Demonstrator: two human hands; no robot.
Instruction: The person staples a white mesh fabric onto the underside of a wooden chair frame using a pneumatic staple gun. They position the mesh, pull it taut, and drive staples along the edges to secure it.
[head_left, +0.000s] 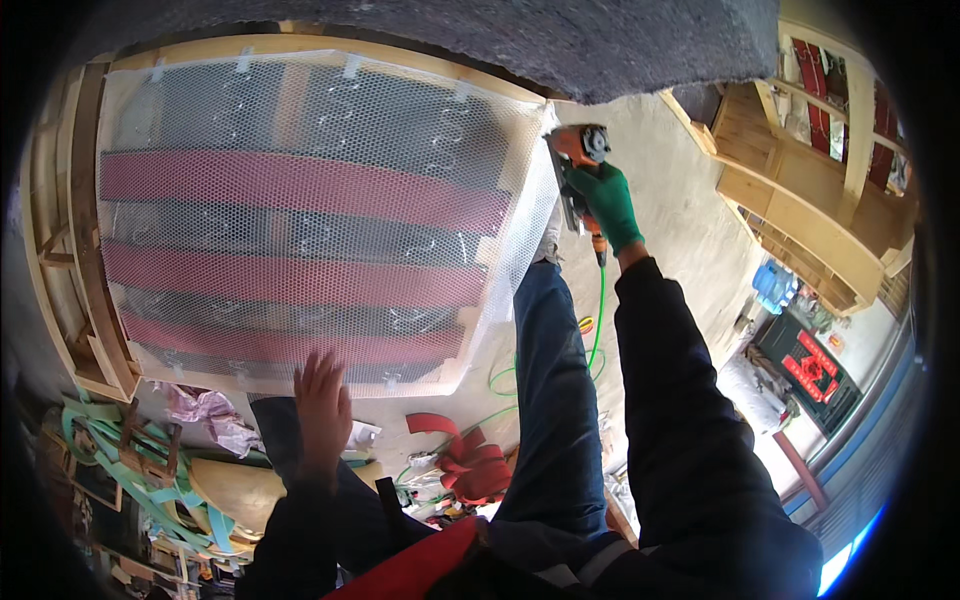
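Note:
A wooden frame (190, 47) lies in front of me, with dark red straps (300, 275) running across it. White plastic mesh (370, 235) covers the frame and hangs past its right side. My right hand (607, 200), in a green glove, grips an orange air stapler (578, 150) with a green hose. The stapler's nose is against or very close to the frame's far right corner; exact contact is hidden. My left hand (324, 410) is bare, its fingers stretched out over the near edge of the mesh.
The green hose (602, 310) trails across the floor beside my leg. Red strap pieces (470, 465) lie below the frame. Green strips (95, 450) are heaped at lower left. Grey padded fabric (600, 45) juts in at the top. More wooden frames (800, 215) stand at right.

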